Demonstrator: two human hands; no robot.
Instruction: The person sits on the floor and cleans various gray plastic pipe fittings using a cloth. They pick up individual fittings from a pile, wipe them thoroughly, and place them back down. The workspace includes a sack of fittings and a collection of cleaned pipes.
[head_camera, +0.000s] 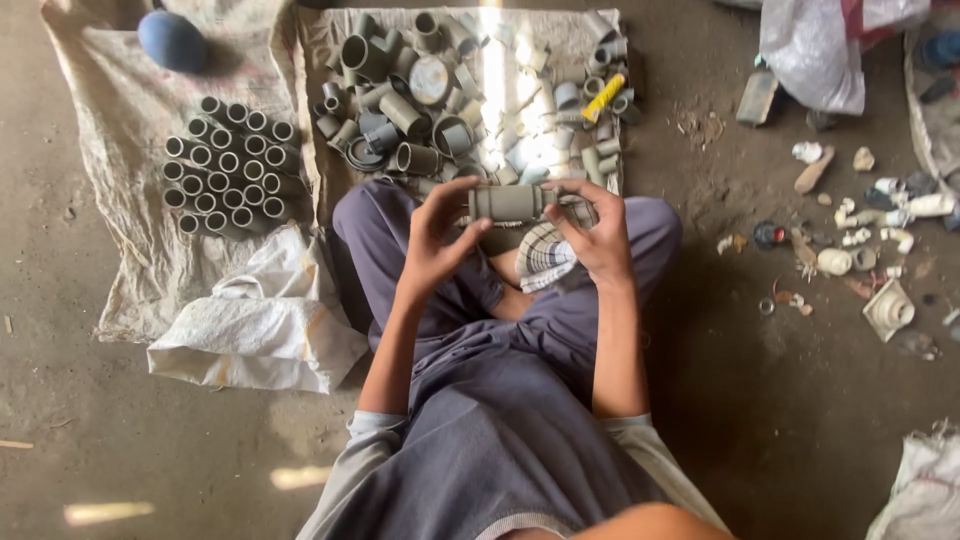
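Head cam looking straight down: both hands are on a short grey pipe coupling (507, 203), held sideways over the lap. Left hand (432, 240) has fingers curled round its left end, right hand (592, 232) pinches the right end, with a checkered cloth (545, 257) tucked under it. Loose grey pipe fittings (400, 110) cover a sack (330, 190) just ahead, and a neat cluster of upright pipe sleeves (228, 165) sits off left.

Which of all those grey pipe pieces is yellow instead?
The yellow fitting at the loose pile's right edge on the cloth; every other pipe piece there is grey or whitish.
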